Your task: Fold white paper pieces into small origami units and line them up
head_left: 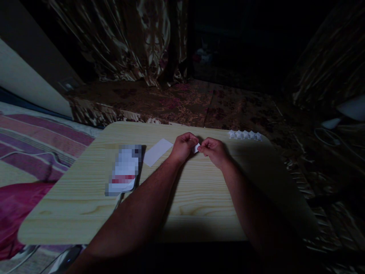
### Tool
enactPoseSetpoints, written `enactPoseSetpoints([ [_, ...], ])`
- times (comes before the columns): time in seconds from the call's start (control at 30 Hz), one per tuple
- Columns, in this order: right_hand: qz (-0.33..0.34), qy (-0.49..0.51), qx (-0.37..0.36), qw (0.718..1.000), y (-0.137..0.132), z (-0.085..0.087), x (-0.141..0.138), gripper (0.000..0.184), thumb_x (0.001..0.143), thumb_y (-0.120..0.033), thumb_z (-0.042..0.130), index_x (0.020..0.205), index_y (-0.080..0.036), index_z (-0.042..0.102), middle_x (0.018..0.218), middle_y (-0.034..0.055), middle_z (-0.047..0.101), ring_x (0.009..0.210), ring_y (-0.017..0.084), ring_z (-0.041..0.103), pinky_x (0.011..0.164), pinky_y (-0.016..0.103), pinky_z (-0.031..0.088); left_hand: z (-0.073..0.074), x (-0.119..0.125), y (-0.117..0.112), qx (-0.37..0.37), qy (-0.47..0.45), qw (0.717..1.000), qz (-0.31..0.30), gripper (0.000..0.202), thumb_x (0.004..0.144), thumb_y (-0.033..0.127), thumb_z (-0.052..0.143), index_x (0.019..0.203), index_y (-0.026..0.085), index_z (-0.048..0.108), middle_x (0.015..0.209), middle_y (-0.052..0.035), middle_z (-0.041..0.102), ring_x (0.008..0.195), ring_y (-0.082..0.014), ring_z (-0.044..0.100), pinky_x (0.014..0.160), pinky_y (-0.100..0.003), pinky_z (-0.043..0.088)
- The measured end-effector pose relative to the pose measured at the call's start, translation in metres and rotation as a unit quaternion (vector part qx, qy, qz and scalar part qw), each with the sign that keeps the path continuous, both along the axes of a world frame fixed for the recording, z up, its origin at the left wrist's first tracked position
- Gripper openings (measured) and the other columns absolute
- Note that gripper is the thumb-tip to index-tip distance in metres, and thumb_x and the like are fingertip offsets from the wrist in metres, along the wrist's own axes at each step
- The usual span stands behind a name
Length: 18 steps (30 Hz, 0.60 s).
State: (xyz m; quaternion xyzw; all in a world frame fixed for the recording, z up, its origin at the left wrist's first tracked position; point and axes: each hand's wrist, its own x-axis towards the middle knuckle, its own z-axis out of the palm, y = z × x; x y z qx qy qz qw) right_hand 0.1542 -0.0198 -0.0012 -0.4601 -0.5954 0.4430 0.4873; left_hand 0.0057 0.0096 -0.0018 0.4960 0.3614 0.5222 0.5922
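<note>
Both my hands meet over the far middle of a light wooden table (85,205). My left hand (182,146) and my right hand (215,150) are closed in a pinch on one small white folded paper piece (195,148) held between their fingertips. A white paper strip (157,151) lies flat just left of my left hand. A row of several small white folded paper stars (245,134) sits at the table's far right edge.
A blurred white and red packet (124,171) lies on the table's left part. A striped pink and red bedding (34,152) is to the left. Dark patterned carpet (199,102) and curtains (128,38) lie beyond. Cables (330,137) run at right.
</note>
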Motion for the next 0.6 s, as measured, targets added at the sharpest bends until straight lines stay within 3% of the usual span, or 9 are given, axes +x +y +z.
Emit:
enactPoseSetpoints([
  [0.6,-0.009,0.044,-0.008,0.999,0.0013,-0.0021,-0.0003,0.016,0.071,-0.028,0.066,0.069,-0.019,0.053,0.052,-0.0065,0.048,0.046,0.008,0.041,0.047,0.023,0.03,0.0013,-0.0004,-0.0028,0.051,0.08,0.994,-0.048,0.018,0.069,0.029,0.068,0.067,0.013,0.061,0.057,0.0012,0.056,0.05,-0.0082,0.045,0.049,-0.022,0.032],
])
